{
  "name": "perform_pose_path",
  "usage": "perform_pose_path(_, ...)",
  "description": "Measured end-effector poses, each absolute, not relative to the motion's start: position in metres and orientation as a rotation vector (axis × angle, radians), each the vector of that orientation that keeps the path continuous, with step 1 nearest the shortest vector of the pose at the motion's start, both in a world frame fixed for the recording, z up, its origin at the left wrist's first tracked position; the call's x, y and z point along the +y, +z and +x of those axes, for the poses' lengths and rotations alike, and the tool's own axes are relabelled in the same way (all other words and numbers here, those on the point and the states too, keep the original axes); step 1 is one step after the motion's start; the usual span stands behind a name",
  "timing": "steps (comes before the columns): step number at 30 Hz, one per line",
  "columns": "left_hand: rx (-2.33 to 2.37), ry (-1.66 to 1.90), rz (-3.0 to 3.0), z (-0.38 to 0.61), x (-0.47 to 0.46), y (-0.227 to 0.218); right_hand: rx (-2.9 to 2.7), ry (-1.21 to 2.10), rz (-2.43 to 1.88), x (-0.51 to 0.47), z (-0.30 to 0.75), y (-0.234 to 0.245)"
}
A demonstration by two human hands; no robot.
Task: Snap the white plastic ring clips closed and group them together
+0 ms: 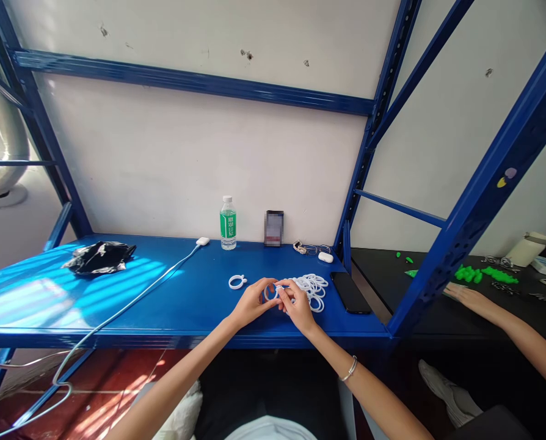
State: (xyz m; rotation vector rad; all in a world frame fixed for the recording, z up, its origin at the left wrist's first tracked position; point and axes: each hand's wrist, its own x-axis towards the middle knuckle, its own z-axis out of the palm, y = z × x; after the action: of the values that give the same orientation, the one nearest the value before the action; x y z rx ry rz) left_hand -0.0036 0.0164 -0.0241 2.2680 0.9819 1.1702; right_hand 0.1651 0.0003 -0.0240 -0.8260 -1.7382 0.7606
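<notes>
left hand (253, 300) and right hand (297, 307) both pinch white ring (265, 293) at fingertips, over blue tabletop (181, 305) near front edge. exact contact partly hidden by fingers. risk: small grip area, slip could drop ring, maybe over edge. ring pile (317, 287) just beyond right hand: stray knuckle could scatter it toward phone (350, 293).

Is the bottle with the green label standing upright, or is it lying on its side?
Upright: the bottle stands on its base on the blue table, with its white cap at the top.
</notes>
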Motion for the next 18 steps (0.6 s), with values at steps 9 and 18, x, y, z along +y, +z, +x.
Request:
perform_pose_path(9,1.01,1.212,2.27,-0.0049,0.0186,-0.0285,-1.755,0.701,-0.861,0.001,0.1647,-0.0247)
perform_pose_path(18,0.999,1.194,2.314,-0.0044,0.0171,-0.0276,-1.785,0.607,-0.878,0.0018,0.1657,-0.0267)
